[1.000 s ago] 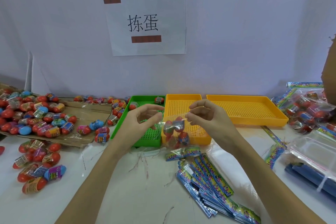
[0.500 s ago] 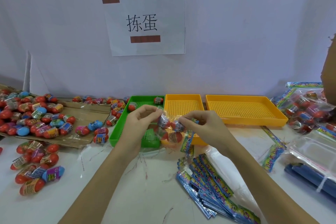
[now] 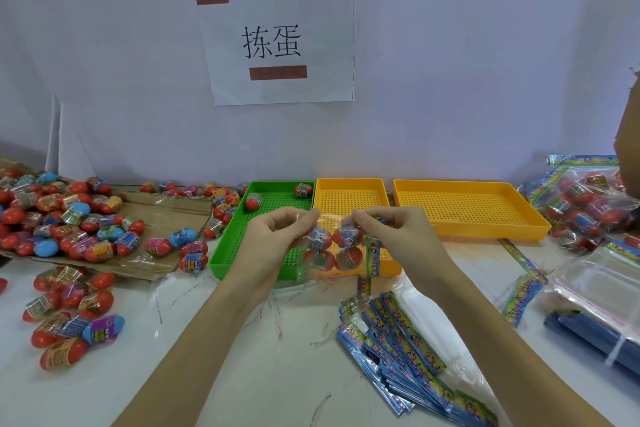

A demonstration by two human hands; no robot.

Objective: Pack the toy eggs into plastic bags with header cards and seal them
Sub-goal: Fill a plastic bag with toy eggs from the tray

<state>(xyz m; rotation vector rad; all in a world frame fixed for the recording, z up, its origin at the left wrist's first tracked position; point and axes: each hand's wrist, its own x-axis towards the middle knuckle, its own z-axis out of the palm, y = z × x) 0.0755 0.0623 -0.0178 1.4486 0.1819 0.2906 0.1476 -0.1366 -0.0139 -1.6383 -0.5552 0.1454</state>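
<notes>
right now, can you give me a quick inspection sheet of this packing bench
surface: white table strewn with thin plastic strips
job's things: clear bag holding four toy eggs, held up over the trays; header cards stacked front right; loose toy eggs piled left on cardboard
clutter: green tray with two eggs; two yellow trays; packed bags far right
hands: left hand and right hand pinch the bag's top
cables: nothing seen
surroundings: white wall, paper sign
</notes>
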